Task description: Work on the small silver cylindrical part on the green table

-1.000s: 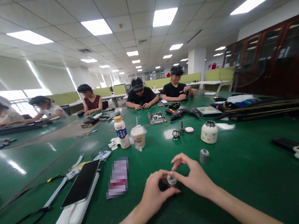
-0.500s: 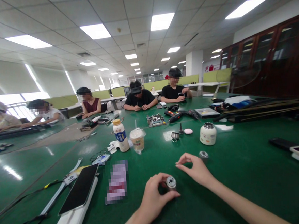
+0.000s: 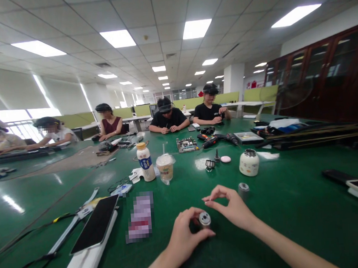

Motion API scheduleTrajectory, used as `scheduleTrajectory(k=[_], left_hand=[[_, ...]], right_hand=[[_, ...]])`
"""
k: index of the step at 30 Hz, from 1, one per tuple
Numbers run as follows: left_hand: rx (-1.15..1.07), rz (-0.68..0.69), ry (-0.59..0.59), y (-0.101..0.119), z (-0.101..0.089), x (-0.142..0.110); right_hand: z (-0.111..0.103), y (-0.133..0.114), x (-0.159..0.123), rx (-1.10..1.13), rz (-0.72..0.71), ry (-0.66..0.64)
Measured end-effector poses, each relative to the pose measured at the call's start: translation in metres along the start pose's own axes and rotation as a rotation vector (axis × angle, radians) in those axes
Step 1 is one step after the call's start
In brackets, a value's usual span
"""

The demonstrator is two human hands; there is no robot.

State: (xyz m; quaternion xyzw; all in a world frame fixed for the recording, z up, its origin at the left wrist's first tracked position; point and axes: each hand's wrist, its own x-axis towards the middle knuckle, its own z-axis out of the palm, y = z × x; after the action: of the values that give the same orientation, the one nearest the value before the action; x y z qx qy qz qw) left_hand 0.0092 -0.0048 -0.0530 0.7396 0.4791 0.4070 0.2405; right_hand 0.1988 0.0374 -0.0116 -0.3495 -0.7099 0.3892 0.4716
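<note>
My left hand (image 3: 186,233) curls its thumb and fingers round a short silver metal cylinder (image 3: 205,219), upright, with dark holes in its top face. To the right and slightly beyond it, my right hand (image 3: 228,204) hovers with thumb and fingertips pinched together; anything between them is too small to make out. A similar metal cylinder (image 3: 243,190) stands on the green table just past my right wrist. Further off are a cream jar (image 3: 249,162) with an uncovered mouth, a shiny metal ring-like part (image 3: 210,165), a dark pointed part (image 3: 217,156) and a pink oval object (image 3: 225,159).
A bottle (image 3: 145,163) and a lidded drink cup (image 3: 165,167) stand beyond my left hand. At left lies a phone (image 3: 95,224) on a white slab with cables. A circuit board (image 3: 187,144) and power drills (image 3: 210,142) lie further back. Several people sit around the table.
My right hand has moved a little left, its pinched fingertips now nearer the cylinder in my left hand. The left hand keeps its hold. The second cylinder shows more fully.
</note>
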Motion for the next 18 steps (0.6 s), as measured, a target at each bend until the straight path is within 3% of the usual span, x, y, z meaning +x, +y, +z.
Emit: scheduleTrajectory(k=[4, 9, 11, 15, 18], left_hand=[[-0.006, 0.009, 0.009, 0.0, 0.001, 0.0], [0.032, -0.006, 0.01, 0.002, 0.0, -0.001], [0.059, -0.009, 0.016, 0.003, 0.0, -0.001], [0.08, -0.01, 0.021, 0.004, -0.001, -0.001], [0.069, -0.017, 0.011, 0.005, -0.001, 0.0]], right_hand=[[0.01, -0.017, -0.008, -0.116, -0.011, -0.117], [0.012, -0.016, -0.014, -0.235, -0.03, -0.137], [0.012, -0.015, -0.013, -0.276, -0.039, -0.12], [0.009, -0.015, -0.01, -0.28, -0.028, 0.033], [0.007, -0.017, -0.009, -0.193, -0.053, -0.002]])
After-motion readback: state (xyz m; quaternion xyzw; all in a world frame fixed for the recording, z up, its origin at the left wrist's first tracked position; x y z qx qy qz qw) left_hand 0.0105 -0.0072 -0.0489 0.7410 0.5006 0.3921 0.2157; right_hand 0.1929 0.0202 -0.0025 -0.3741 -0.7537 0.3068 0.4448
